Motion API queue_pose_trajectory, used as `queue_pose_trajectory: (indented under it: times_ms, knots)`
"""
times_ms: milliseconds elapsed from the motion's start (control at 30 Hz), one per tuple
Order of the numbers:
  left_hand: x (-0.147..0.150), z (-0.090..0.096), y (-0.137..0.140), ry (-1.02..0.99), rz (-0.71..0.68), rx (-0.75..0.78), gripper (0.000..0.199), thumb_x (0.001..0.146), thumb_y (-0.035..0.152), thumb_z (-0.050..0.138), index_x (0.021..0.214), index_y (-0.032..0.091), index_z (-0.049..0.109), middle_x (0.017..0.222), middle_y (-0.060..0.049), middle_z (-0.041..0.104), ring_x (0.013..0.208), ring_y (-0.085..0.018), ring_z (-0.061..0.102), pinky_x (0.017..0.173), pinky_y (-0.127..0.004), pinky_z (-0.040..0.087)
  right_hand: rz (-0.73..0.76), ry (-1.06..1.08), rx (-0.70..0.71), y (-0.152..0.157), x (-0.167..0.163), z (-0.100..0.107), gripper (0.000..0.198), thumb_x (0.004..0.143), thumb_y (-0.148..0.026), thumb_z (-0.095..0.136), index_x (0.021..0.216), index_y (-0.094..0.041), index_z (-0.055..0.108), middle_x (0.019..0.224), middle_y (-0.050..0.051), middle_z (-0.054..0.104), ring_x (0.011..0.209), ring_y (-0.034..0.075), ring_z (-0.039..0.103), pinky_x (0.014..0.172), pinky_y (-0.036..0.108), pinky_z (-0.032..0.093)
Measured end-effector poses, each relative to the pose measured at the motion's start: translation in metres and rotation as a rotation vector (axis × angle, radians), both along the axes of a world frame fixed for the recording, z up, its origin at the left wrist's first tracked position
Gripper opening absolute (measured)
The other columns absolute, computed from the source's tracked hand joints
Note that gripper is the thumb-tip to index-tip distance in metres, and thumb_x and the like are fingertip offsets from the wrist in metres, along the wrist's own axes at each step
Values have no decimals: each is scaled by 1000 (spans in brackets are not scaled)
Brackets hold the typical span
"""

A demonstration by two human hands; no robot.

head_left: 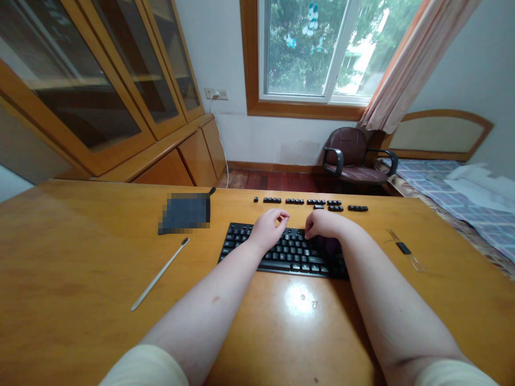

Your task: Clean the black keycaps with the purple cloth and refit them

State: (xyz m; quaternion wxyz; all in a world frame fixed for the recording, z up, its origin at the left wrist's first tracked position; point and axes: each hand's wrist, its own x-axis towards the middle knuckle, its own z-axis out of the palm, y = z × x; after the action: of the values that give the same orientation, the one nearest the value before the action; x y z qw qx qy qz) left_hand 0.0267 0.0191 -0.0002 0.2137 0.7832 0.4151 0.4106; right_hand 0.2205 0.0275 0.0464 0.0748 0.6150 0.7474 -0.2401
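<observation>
A black keyboard [295, 249] lies on the wooden desk in front of me. Over its upper left part is my left hand [269, 229], its thumb and fingertips drawn together in a pinch; anything between them is too small to make out. My right hand [323, 224] bends down over the upper right part, fingers curled with the tips at the top key row. What those fingers hold, if anything, is hidden. Something dark purple [330, 244] shows beneath that hand, its kind unclear. Behind the keyboard, black keycaps [295, 201] stand in short rows.
To the left lie a dark blurred pouch-like item [185, 210] and a long white brush [161, 273] with a dark tip. A wire keycap puller [404, 249] with a black middle is at the right. Beyond the wooden desk [80, 257] stands an armchair [350, 155].
</observation>
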Motion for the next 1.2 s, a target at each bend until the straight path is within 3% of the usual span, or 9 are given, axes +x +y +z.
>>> queue_pose_trajectory:
  times_ms: [233, 333, 400, 500, 567, 800, 1100, 1200]
  knots:
    - [0, 0, 0, 7, -1, -3, 14, 83, 23, 48, 86, 19, 61, 84, -2, 64, 79, -15, 60, 76, -28, 48, -85, -167, -12, 8, -5, -9, 31, 52, -34, 76, 76, -15, 72, 75, 9, 70, 67, 22, 63, 58, 28, 44]
    - [-1, 0, 1, 10, -1, 6, 13, 83, 23, 48, 86, 18, 60, 84, -2, 64, 79, -14, 60, 77, -28, 47, -71, -112, 10, 9, 2, -7, 33, 55, -41, 74, 77, -16, 71, 76, 9, 70, 67, 21, 63, 58, 27, 43]
    - [-1, -1, 1, 13, -4, 9, 13, 83, 23, 48, 86, 18, 60, 83, -2, 63, 80, -14, 60, 78, -28, 47, -155, -68, 138, 11, 12, -7, 32, 65, -44, 67, 82, -17, 70, 80, 9, 69, 72, 20, 62, 62, 26, 43]
    - [-1, -1, 1, 12, -10, 6, 13, 83, 24, 48, 86, 18, 60, 84, -2, 63, 80, -14, 60, 78, -28, 47, -407, -114, 422, 18, 29, -11, 30, 82, -36, 48, 95, -17, 68, 95, 12, 68, 85, 22, 62, 71, 28, 43]
    - [-1, -1, 1, 12, -13, 2, 14, 84, 24, 48, 86, 18, 60, 84, -2, 63, 80, -14, 60, 78, -28, 47, -462, -140, 486, 23, 37, -18, 31, 85, -28, 42, 103, -18, 66, 106, 13, 64, 92, 23, 60, 76, 30, 43]
    - [-1, 1, 0, 17, -13, -14, 15, 83, 24, 47, 87, 19, 61, 85, -3, 64, 81, -15, 60, 79, -30, 47, -357, -140, 453, 27, 39, -38, 36, 84, -22, 43, 115, -20, 61, 118, 12, 59, 102, 24, 57, 85, 31, 42]
    - [-1, 2, -1, 18, -8, -9, 14, 83, 23, 48, 87, 19, 61, 84, -3, 64, 80, -15, 60, 78, -29, 48, -394, -161, 380, 29, 35, -43, 30, 80, -23, 50, 104, -19, 67, 105, 13, 66, 94, 22, 61, 80, 30, 44]
    - [-1, 1, 0, 13, -13, -12, 14, 83, 24, 48, 87, 19, 61, 85, -3, 64, 80, -15, 60, 79, -29, 48, -359, -114, 443, 24, 30, -37, 28, 80, -25, 50, 100, -19, 68, 103, 11, 66, 91, 21, 61, 79, 29, 44]
